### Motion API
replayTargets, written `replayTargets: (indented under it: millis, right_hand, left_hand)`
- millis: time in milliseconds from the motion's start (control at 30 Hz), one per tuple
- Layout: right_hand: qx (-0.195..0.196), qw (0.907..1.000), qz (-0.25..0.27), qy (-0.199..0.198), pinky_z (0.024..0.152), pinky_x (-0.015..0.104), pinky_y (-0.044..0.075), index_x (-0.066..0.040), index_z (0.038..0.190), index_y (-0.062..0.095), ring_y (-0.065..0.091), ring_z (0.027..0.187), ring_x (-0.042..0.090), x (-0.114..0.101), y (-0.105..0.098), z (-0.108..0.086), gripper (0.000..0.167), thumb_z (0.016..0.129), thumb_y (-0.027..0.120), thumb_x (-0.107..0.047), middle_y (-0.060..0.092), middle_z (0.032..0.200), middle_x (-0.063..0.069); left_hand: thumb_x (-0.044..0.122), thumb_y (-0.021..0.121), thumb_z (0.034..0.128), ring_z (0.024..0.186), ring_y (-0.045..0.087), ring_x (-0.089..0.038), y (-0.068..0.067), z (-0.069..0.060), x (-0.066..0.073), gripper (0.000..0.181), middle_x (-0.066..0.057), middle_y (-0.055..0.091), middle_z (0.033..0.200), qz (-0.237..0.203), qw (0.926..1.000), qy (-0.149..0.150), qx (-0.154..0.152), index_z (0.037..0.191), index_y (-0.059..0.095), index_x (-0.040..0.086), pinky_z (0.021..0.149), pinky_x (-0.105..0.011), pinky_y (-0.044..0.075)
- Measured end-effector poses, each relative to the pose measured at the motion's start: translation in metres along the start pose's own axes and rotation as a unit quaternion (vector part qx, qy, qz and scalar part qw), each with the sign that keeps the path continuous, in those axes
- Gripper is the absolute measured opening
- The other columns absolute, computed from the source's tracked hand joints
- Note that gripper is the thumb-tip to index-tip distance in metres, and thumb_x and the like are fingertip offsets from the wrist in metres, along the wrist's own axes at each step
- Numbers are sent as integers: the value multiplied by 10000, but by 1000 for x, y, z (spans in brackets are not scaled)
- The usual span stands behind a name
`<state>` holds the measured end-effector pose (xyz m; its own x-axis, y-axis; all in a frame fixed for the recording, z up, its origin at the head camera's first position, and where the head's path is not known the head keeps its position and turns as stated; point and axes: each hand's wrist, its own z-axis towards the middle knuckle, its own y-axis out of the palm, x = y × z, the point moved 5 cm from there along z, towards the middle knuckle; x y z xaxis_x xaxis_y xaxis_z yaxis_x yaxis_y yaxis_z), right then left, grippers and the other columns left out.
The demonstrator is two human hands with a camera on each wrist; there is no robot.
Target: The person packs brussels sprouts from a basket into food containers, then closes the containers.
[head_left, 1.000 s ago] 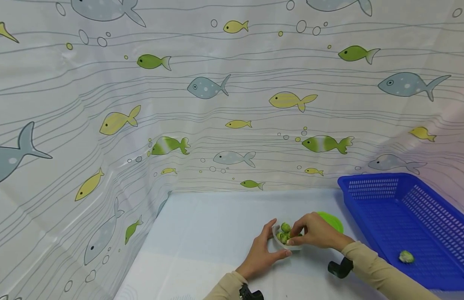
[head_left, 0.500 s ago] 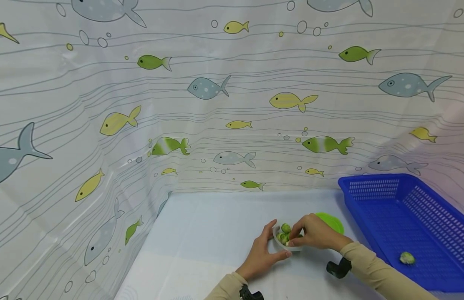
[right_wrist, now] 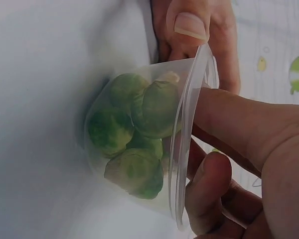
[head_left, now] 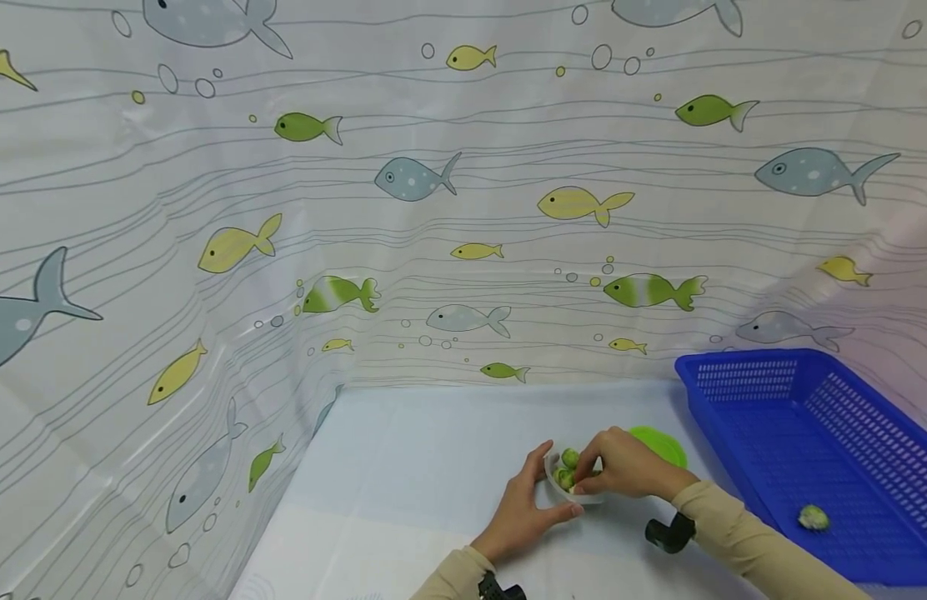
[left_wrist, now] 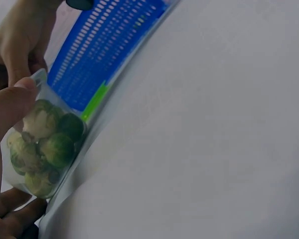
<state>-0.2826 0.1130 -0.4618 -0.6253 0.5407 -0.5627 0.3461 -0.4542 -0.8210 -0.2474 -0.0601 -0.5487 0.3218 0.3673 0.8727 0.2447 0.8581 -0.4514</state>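
Note:
A clear plastic tub [right_wrist: 177, 149] holds several green Brussels sprouts [left_wrist: 57, 149]. My left hand [head_left: 519, 512] grips the tub from the left, thumb at the near side and fingers round the far side. In the left wrist view its thumb [left_wrist: 12, 107] lies on the rim. My right hand [head_left: 628, 467] reaches over the rim from the right, with its curled fingers down in the tub at a sprout [right_wrist: 159, 107]. Its fingertips are partly hidden by the rim and the sprouts. A lime-green lid [head_left: 662, 446] lies just behind the right hand.
On the right stands a large blue plastic basket [head_left: 779, 433] with slotted walls. A single Brussels sprout [head_left: 813, 517] lies in it. A white cloth [head_left: 418, 467] covers the table, and a fish-print curtain [head_left: 463, 208] hangs behind and at the left.
My right hand and forearm have shifted slightly left, the fingers staying inside the tub. The left hand keeps its hold on the tub.

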Motion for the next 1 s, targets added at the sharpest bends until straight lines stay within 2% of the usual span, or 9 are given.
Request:
replayTargets:
  millis: [200,333,467,633,800,1000]
  right_hand:
    - [-74,9996,267,-31,666,207,563,-181,911,870,688,795,0,3,0,-2,84,864,895,-246,811,907,-88]
    - [-58,9990,410,-164,607,200,537,-164,942,867,662,726,16,2,-4,-6,110,887,877,-259,814,929,-67]
    - [46,9988,434,-233,573,209,517,-145,974,861,619,668,10,2,-16,-11,143,913,853,-274,812,940,-64]
    - [192,9992,348,-106,553,224,516,-161,993,857,578,617,-12,12,-41,-24,142,950,816,-290,805,942,-74]
    - [394,9979,399,318,546,247,525,-184,1047,851,624,624,23,29,-67,-45,160,973,790,-313,805,964,-66]
    - [664,9926,325,963,492,252,455,-181,1091,845,617,600,49,47,-93,-71,194,987,771,-328,787,920,-71]
  left_hand:
    - [492,803,934,1436,539,-173,1,-1,0,967,-56,575,1558,-12,10000,24,-21,1685,259,220,1177,-449,450]
    - [489,805,934,1433,543,-175,0,-1,0,968,-57,576,1557,-27,10000,14,-22,1685,259,213,1179,-455,449]
    - [508,800,932,1434,542,-178,0,0,0,969,-54,549,1585,19,10000,-21,2,1684,262,217,1177,-476,453]
    - [526,798,928,1436,540,-185,1,2,0,975,-53,528,1605,18,10000,-55,-7,1684,264,218,1181,-475,453]
    - [517,808,922,1434,542,-179,1,1,0,980,-45,529,1606,25,10000,-88,-15,1683,265,223,1184,-457,453]
    - [514,809,922,1423,550,-186,0,0,-1,976,-39,531,1604,18,9999,-134,-3,1684,263,244,1177,-463,457]
